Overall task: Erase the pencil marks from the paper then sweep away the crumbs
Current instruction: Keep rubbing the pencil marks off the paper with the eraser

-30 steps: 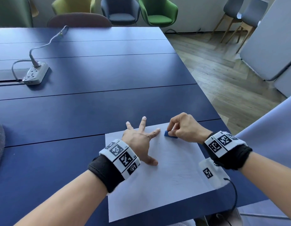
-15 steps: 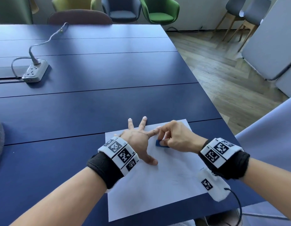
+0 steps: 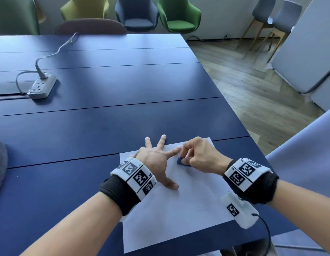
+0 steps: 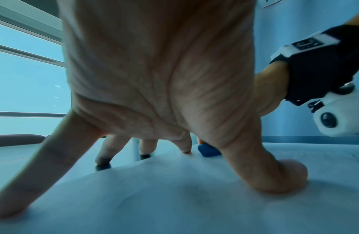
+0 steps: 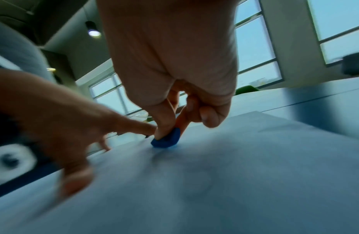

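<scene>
Near the blue table's [image 3: 105,126] right edge, the left hand [image 3: 155,161] presses spread fingers on white paper [image 3: 179,215]; the right hand [image 3: 199,156] pinches a small blue eraser [image 3: 180,161] against it.

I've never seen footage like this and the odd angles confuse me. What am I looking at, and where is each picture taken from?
No machine: a person wears a camera on the head and one on each wrist. The head view looks down at a blue table with a white paper and a power strip. The left hand presses spread fingers on the paper. The right hand pinches a blue eraser against the sheet. The two low views look along each palm; the right one is blurred.
</scene>
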A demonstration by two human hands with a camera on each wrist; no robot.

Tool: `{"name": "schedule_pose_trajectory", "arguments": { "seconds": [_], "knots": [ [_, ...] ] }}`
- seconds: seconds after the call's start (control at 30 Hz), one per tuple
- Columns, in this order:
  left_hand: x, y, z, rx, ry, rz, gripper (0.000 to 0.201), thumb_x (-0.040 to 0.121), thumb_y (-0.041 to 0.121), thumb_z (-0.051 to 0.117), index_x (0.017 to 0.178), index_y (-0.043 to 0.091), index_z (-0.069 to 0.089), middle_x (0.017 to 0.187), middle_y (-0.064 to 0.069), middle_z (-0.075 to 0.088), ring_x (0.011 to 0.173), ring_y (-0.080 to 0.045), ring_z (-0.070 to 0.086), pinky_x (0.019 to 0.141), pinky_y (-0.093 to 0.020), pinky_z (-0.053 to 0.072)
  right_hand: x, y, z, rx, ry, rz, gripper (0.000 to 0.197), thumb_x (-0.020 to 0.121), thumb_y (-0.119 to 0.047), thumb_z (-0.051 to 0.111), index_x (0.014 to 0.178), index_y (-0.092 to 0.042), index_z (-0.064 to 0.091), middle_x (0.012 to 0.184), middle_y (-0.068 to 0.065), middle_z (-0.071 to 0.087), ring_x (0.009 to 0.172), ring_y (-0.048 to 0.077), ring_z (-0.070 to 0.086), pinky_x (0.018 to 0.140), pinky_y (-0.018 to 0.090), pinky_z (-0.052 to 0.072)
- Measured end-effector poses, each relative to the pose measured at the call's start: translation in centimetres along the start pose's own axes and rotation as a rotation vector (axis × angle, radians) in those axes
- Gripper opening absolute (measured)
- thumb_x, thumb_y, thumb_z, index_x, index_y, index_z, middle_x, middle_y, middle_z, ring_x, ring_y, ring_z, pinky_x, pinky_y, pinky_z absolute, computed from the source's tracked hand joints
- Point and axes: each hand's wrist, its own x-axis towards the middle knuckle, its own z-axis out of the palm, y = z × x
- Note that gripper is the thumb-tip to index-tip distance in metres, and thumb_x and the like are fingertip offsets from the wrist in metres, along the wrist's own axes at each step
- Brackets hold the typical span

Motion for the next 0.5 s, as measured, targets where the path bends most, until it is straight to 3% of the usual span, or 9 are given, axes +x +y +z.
{"name": "schedule_pose_trajectory", "arguments": {
  "seconds": [0.1,0.2,0.27,0.4,0.5],
  "knots": [
    [-0.2,0.0,-0.1,0.001,0.006,0.003,0.122,0.049,0.085,0.07,0.138,0.069,-0.013,0.159,0.008,-0.027,0.145,-0.046,-0.014,0.101,-0.062,0.038,-0.6,-0.2,0.5,0.006,-0.052,0.004,0.007,0.077,-0.008,0.07,0.072,-0.012,0.07,0.06,-0.007,0.061,0.052,0.004,0.056,0.053,0.018,0.044],
    [-0.8,0.3,-0.6,-0.021,-0.003,0.0,0.121,0.057,0.077,0.074,0.142,0.064,-0.01,0.158,0.009,-0.03,0.145,-0.038,-0.025,0.104,-0.069,0.029,0.4,0.4,-0.3,0.053,0.116,0.081,0.003,0.076,-0.012,0.071,0.073,-0.014,0.07,0.064,-0.002,0.067,0.056,0.007,0.059,0.056,0.021,0.046],
    [-1.2,0.4,-0.9,-0.054,-0.022,-0.007,0.12,0.059,0.073,0.076,0.143,0.064,-0.009,0.157,0.011,-0.031,0.143,-0.036,-0.03,0.103,-0.075,0.022,0.2,0.3,0.3,0.078,0.153,0.102,0.005,0.076,-0.013,0.07,0.073,-0.016,0.067,0.067,-0.001,0.067,0.059,0.009,0.06,0.057,0.022,0.045],
    [-1.1,0.4,-0.9,-0.072,-0.047,-0.01,0.12,0.058,0.073,0.077,0.141,0.066,-0.01,0.156,0.013,-0.033,0.144,-0.037,-0.028,0.104,-0.077,0.017,-0.6,-0.2,1.2,0.069,0.081,0.078,0.012,0.078,-0.013,0.071,0.07,-0.019,0.063,0.068,0.0,0.065,0.062,0.014,0.061,0.059,0.027,0.05],
    [-1.1,0.3,-0.9,-0.077,-0.051,-0.014,0.121,0.057,0.074,0.077,0.14,0.067,-0.011,0.156,0.014,-0.032,0.144,-0.037,-0.026,0.104,-0.077,0.017,0.5,0.6,-0.4,0.067,0.187,0.119,0.006,0.077,-0.019,0.072,0.075,-0.015,0.068,0.072,0.002,0.07,0.07,0.016,0.065,0.067,0.029,0.054]
  ]
}}
